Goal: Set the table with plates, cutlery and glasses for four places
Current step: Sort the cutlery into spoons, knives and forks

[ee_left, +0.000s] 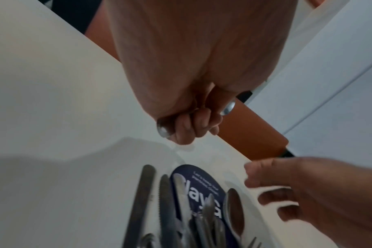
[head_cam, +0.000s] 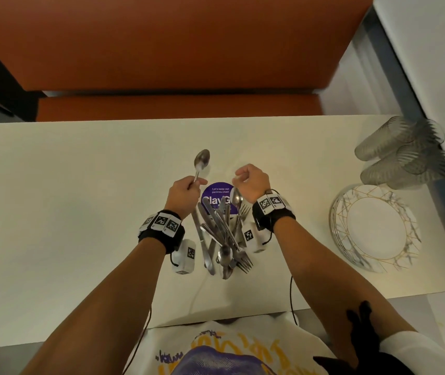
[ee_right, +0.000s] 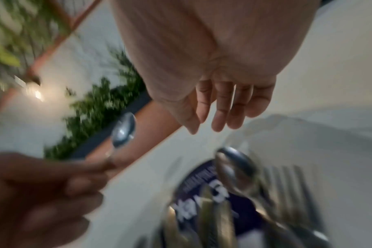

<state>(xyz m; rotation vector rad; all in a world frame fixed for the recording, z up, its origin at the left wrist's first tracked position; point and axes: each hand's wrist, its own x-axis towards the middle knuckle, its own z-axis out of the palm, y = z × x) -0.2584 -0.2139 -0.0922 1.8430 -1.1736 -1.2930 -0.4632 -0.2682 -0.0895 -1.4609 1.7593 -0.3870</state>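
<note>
Our left hand (head_cam: pixel 182 192) grips a spoon (head_cam: pixel 201 161) by its handle, bowl pointing away from us, while our right hand (head_cam: pixel 252 178) hangs beside it with loose fingers, holding nothing. Below both hands stands the cutlery bundle (head_cam: pixel 222 234) on the white table (head_cam: pixel 53 212). At the right, well apart, are stacked plates (head_cam: pixel 375 228) and glasses (head_cam: pixel 405 152).

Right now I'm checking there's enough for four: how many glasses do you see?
4 glasses, clustered at the table's far right corner, beyond the plate stack: two behind, two in front. They overlap, so another may be hidden.
</note>
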